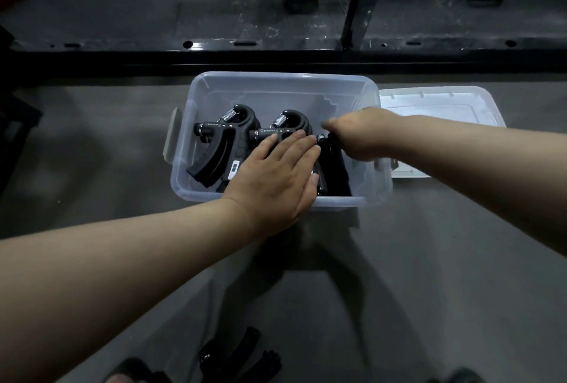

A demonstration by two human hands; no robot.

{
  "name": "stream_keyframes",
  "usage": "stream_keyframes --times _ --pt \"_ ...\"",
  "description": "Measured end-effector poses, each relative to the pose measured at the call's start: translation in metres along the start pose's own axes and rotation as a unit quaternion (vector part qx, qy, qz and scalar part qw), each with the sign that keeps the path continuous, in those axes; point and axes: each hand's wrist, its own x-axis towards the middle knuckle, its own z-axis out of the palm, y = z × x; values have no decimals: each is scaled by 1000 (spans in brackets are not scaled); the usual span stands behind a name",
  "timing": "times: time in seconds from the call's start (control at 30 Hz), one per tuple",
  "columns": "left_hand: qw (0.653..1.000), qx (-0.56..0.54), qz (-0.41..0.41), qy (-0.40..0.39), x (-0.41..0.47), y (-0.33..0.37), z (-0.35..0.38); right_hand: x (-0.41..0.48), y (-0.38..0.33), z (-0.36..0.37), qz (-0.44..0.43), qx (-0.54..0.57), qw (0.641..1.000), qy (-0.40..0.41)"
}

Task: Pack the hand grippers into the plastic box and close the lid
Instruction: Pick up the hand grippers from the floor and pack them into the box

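Grey floor carries the plastic box (352,198), lid (441,106) off (lying just right). Left hand (276,174) rests flat on hand grippers (214,149) inside; right hand (359,134) seemingly curls round another gripper (334,164)

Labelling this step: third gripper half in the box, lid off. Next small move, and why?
Probably lower the right hand to lay the third hand gripper flat. It grips that gripper's top by the plastic box's right wall, while the left hand presses flat on the middle hand gripper. The lid lies off, right of the box.
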Motion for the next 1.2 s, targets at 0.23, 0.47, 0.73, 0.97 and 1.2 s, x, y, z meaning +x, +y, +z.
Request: stream_keyframes --times 0.23,0.47,0.73,0.97,1.2 --pt "1000 -3 -3 20 0 2 1 -3 -7 -8 13 -3 999 -48" --pt "998 7 -63 -2 -23 -12 -12 -59 -56 21 82 270 947 155" --pt "993 -36 -79 -75 -67 -37 -12 -127 -119 61 75 316 886 331" --pt "992 -31 -95 -79 -64 -31 -13 -136 -197 79 -257 124 954 97" --pt "992 -33 -100 -68 -65 -31 -11 -129 -277 101 -349 -6 937 -30"
